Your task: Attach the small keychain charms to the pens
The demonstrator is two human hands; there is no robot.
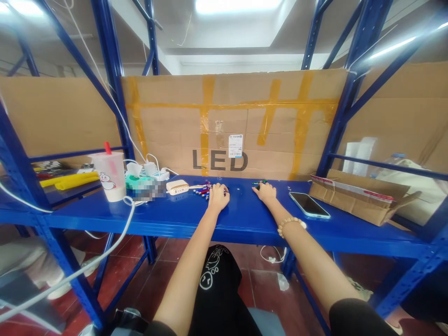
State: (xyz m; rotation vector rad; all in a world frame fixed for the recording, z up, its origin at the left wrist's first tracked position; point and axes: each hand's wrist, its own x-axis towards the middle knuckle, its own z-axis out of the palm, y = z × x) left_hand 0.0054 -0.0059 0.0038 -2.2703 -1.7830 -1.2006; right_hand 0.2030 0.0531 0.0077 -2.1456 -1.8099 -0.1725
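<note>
A pile of slim pens [202, 191], mostly blue, red and purple, lies on the blue shelf top. My left hand [219, 197] is at the pile's right side, its fingers curled down; what lies under the fingertips is hidden. A little way to the right, my right hand [266, 192], with a beaded bracelet [290, 225] on the wrist, has its thumb and fingers closed at a few green pens [259, 182]. These pens partly show beyond the fingers. A bare stretch of blue surface separates the two hands.
To the left stand a cup with a red straw [114, 179], a power strip [177, 187] and white chargers [151, 169]. A phone [309, 205] and an open cardboard box [353, 196] lie right. A taped cardboard panel [168, 126] closes the back; blue posts [345, 102] flank it.
</note>
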